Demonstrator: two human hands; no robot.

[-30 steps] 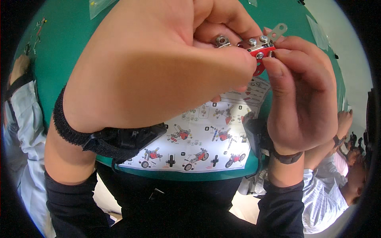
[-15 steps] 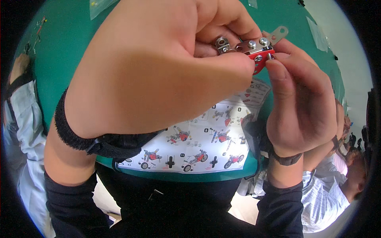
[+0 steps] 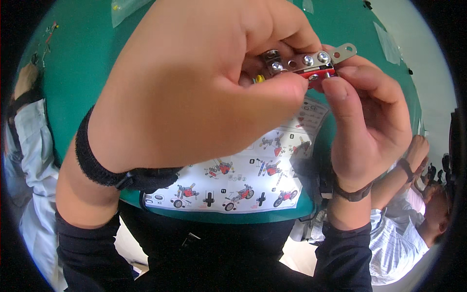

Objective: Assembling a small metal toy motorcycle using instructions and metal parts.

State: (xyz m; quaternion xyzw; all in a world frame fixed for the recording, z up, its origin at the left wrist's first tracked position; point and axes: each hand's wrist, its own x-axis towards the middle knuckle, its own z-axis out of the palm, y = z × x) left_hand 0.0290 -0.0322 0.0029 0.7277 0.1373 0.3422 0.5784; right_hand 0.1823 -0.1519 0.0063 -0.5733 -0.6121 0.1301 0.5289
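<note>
My left hand (image 3: pixel 204 92) is closed round a small metal model assembly (image 3: pixel 292 63), pinching it between thumb and fingers. The assembly has silver perforated strips with round-headed screws, a red plate (image 3: pixel 316 74) underneath, and a yellow bit (image 3: pixel 259 78) showing by the palm. One strip's rounded end (image 3: pixel 347 50) sticks out to the right. My right hand (image 3: pixel 372 121) pinches a small silver screw (image 3: pixel 327 75) between thumb and forefinger, at the red plate's right end. Whether the screw has entered a hole I cannot tell. My left fingers hide part of the assembly.
Below my hands a printed instruction sheet (image 3: pixel 238 177) with model motorbike drawings lies on the green table (image 3: pixel 73 78). Clear plastic bags (image 3: pixel 386 43) lie at the far edges. One person's hand (image 3: pixel 27 80) rests at the left; another person (image 3: pixel 399 243) sits at the right.
The assembly has tilted in my left hand, so less of the red plate shows and the yellow bit has come into view. My right thumb and the screw have shifted slightly left and down.
</note>
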